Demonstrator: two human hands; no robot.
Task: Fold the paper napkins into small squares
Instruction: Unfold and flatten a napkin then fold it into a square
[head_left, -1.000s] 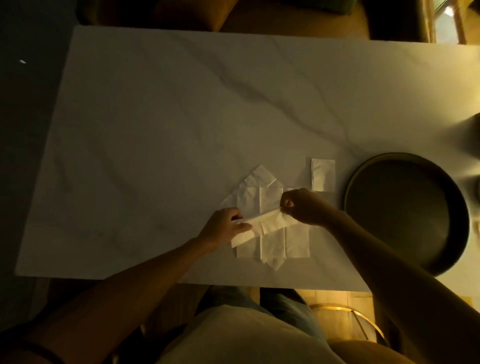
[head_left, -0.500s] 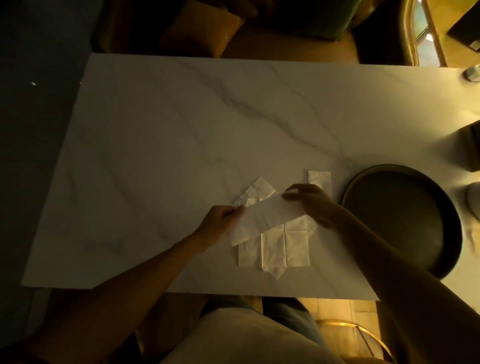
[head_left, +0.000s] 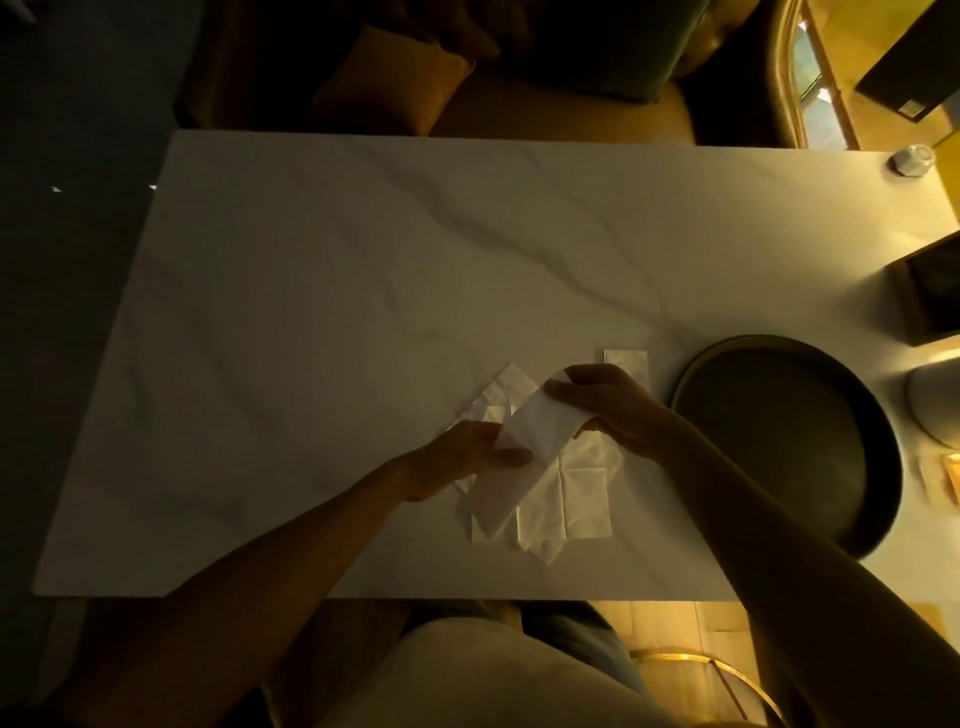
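The left hand (head_left: 457, 457) pinches the near-left end of a folded napkin strip (head_left: 540, 423), its fingers (head_left: 511, 457) closed on the paper edge. The strip runs up and to the right, lifted just above the loose napkins (head_left: 566, 488) that lie spread flat on the tabletop (head_left: 311, 312) near the front edge. The right hand (head_left: 608, 405) holds the strip's far end, fingers narrow and clamped on the paper, with the thumb side under it.

To do this fold well, I would judge that both ends should be kept taut and level, the two short edges brought together squarely, and the crease pressed down on a bare patch of tabletop, not on the crumpled pile, where the soft paper could shift and skew the fold. Thin tissue tears easily, so a light pinch is safer than a hard pull.

Just beyond the right hand lies a folded napkin (head_left: 628, 366), partly hidden by the fingers, apparently finished. Further right sits a dark round tray (head_left: 727, 374), empty as far as the dim light shows, and it may be where the squares belong. The tabletop is pale marble with grey veins. A small pale object stands at its far right corner, too dim to name. The room is dark and amber-lit, with cushioned seating beyond the table
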